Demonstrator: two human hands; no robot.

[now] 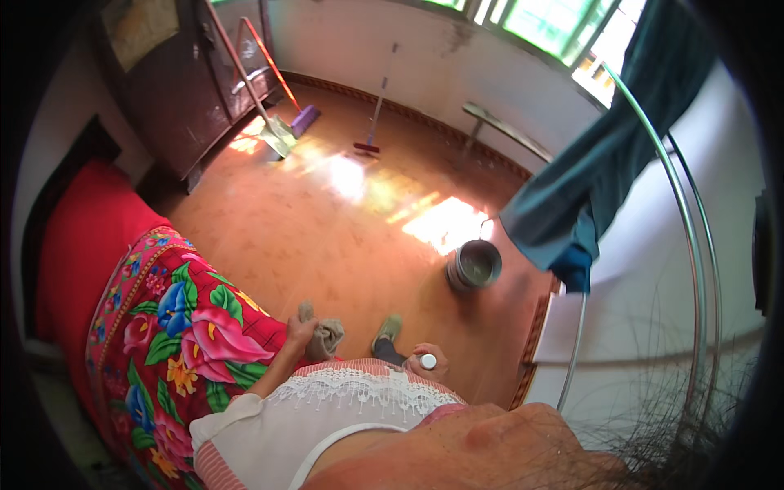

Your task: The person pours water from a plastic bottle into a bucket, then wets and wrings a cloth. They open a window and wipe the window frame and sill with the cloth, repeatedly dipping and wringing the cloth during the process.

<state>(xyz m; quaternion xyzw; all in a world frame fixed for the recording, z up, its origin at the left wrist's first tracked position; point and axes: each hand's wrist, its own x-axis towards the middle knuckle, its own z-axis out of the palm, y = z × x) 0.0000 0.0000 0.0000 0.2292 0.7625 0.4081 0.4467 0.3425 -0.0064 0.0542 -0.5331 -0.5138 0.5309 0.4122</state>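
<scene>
A crumpled grey-brown cloth [328, 336] hangs from my left hand [301, 330], whose fingers are closed round it beside the flowered bed. In my right hand [438, 372], close to my body, is a small container with a round white cap [428, 361]. The fingers wrap round the container and hide most of it, so its kind does not show. Below and between the hands, one foot in a greenish shoe [390, 327] stands on the floor.
A bucket [474, 265] stands on the floor [278, 224] ahead right. A red bed with a flowered cover [188, 343] lies left. A dustpan [278, 136], purple broom [305, 121] and squeegee [367, 148] stand farther off. Dark clothing [563, 196] hangs by a metal rack [684, 212] at right.
</scene>
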